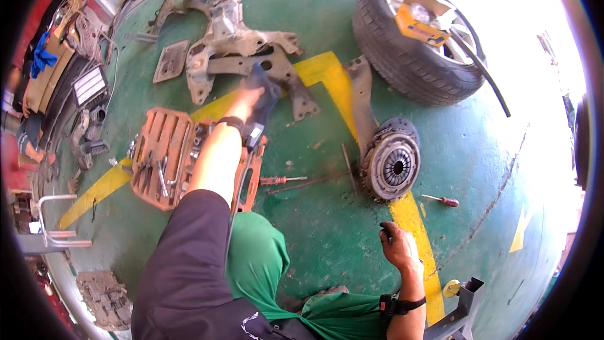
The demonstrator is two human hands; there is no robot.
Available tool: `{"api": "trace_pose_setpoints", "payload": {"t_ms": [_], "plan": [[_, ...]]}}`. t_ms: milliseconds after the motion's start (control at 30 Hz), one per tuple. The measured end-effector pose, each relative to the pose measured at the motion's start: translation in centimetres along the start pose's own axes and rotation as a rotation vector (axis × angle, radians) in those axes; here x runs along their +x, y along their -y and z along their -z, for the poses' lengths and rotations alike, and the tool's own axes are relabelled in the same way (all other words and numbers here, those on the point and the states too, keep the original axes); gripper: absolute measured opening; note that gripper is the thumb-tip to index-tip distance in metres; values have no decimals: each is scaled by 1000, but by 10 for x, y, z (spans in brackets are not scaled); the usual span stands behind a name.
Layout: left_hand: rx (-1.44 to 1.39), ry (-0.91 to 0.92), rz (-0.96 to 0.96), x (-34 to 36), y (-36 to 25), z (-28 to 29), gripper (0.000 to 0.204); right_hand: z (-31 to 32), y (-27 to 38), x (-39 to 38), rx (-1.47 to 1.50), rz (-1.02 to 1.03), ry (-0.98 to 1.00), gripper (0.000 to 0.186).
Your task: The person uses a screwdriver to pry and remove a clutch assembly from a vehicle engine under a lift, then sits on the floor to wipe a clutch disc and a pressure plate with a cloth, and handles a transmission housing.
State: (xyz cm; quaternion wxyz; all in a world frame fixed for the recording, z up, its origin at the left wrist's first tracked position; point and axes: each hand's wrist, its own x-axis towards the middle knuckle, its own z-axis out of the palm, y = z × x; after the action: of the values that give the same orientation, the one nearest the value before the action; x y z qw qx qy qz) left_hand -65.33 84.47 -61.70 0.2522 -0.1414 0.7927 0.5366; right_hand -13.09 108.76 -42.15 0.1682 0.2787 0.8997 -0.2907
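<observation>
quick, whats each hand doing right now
Left hand: closed around a dark object.
Right hand: loosely curled, nothing visibly held; open or closed unclear.

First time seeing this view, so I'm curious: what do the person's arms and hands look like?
The left arm has a dark sleeve ending near the elbow and a dark band at the wrist. The right forearm has a black strap with a red mark; no sleeve shows there. The right hand is ungloved; the left hand is blurred.
</observation>
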Motion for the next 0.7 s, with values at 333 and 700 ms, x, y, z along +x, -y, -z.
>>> {"api": "trace_pose_setpoints", "payload": {"t_ms": [333, 700], "plan": [[581, -192, -203, -43, -3, -35, 78, -2, -16, -13, -3, -47, 4, 26], [444, -135, -399, -102, -68, -34, 50, -6, -11, 0, 436, -12, -242, 25]]}}
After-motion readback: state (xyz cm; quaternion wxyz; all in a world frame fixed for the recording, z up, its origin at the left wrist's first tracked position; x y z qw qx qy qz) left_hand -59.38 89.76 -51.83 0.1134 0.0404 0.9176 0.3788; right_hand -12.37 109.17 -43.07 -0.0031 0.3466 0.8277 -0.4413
